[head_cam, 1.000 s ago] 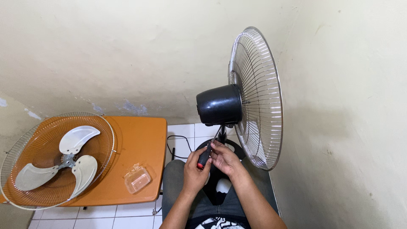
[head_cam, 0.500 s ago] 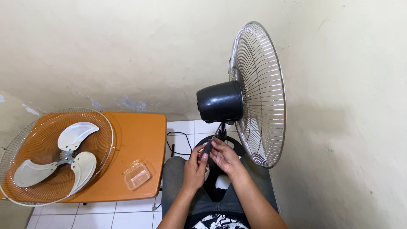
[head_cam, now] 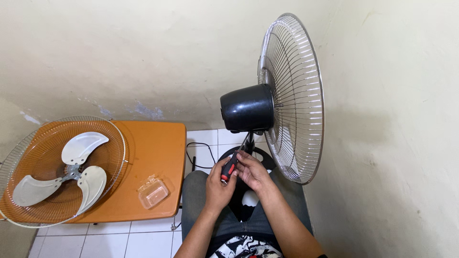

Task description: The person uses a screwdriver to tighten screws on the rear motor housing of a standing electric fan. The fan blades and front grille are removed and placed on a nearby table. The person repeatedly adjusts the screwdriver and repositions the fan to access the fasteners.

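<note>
Our left hand [head_cam: 217, 187] has its grip closed on the red-and-black-handled screwdriver [head_cam: 231, 168] — our right hand [head_cam: 252, 170] pinches it too, under the black fan motor housing [head_cam: 247, 108].

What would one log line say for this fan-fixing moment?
left hand: grips red-black screwdriver | right hand: on its shaft | tip: under black motor housing | rear grille: attached

Orange table [head_cam: 158, 143]: fan grille [head_cam: 28, 191], clear box [head_cam: 153, 193]
</note>
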